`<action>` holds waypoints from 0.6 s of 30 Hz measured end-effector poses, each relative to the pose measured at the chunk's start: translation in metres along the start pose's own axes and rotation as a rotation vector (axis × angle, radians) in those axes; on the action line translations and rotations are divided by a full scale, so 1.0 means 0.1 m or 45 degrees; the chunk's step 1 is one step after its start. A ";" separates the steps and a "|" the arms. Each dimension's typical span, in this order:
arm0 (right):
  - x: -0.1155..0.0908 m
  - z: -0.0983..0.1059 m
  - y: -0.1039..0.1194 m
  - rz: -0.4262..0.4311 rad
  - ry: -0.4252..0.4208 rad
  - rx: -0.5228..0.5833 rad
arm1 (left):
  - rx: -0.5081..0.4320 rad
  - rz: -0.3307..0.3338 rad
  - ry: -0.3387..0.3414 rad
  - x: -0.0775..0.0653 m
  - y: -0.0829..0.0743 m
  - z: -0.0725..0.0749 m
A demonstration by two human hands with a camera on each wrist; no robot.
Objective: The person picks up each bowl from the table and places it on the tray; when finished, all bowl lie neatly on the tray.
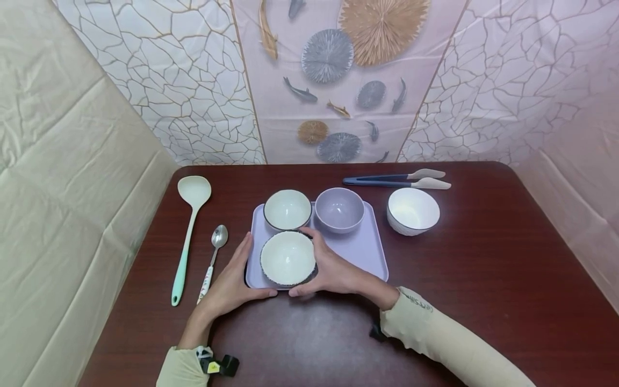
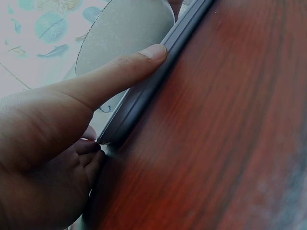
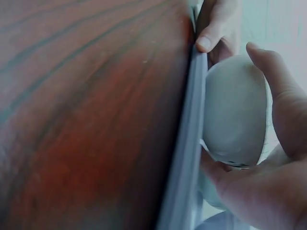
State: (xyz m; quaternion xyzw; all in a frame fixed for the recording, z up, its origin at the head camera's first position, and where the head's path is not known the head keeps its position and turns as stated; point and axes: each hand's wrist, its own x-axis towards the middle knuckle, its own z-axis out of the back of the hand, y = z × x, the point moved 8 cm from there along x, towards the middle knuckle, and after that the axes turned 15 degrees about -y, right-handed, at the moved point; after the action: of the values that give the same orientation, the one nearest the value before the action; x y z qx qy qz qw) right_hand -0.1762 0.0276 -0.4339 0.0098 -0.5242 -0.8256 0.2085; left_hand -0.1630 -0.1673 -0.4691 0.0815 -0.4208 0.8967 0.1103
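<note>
My right hand (image 1: 331, 266) holds a white bowl with a dark speckled rim (image 1: 287, 258), thumb at its near side and fingers round its right and far side. The bowl is over the front left of a lilac tray (image 1: 369, 258); its pale outer wall shows in the right wrist view. My left hand (image 1: 234, 282) holds the tray's front left corner, thumb along the front edge and fingers along the left side. In the left wrist view the thumb (image 2: 124, 69) lies against the tray rim. Behind on the tray stand a white bowl with a thin dark rim (image 1: 287, 208) and a lilac bowl (image 1: 339, 209).
Right of the tray stands a white bowl with a textured side (image 1: 413, 209), with blue tongs with pale tips (image 1: 387, 180) behind it. To the left lie a ladle with a mint handle (image 1: 191, 231) and a metal spoon with a patterned handle (image 1: 215, 247). Cloth walls surround the dark table (image 1: 483, 279).
</note>
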 end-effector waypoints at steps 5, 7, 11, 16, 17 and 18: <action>-0.07 0.12 0.08 0.012 -0.004 -0.078 | -0.007 0.007 -0.001 -0.01 0.00 0.00; -0.10 0.20 0.11 0.016 -0.018 -0.095 | -0.015 0.000 -0.007 -0.01 -0.01 0.01; -0.14 0.39 0.20 0.043 -0.060 -0.065 | -0.015 -0.013 -0.012 -0.01 -0.03 0.00; -0.15 0.75 0.48 0.194 -0.150 0.045 | 0.003 -0.007 -0.010 -0.01 -0.02 0.00; -0.16 0.84 0.55 0.220 -0.172 0.049 | 0.006 -0.003 -0.008 -0.02 -0.02 0.00; -0.16 0.93 0.62 0.242 -0.195 0.050 | 0.007 0.001 -0.007 -0.02 -0.02 0.00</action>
State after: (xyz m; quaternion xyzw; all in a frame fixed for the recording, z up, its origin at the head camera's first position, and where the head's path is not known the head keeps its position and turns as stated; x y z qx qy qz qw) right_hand -0.1624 0.0911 -0.3408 -0.0990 -0.5533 -0.7900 0.2450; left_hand -0.1609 -0.1663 -0.4681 0.0840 -0.4185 0.8977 0.1088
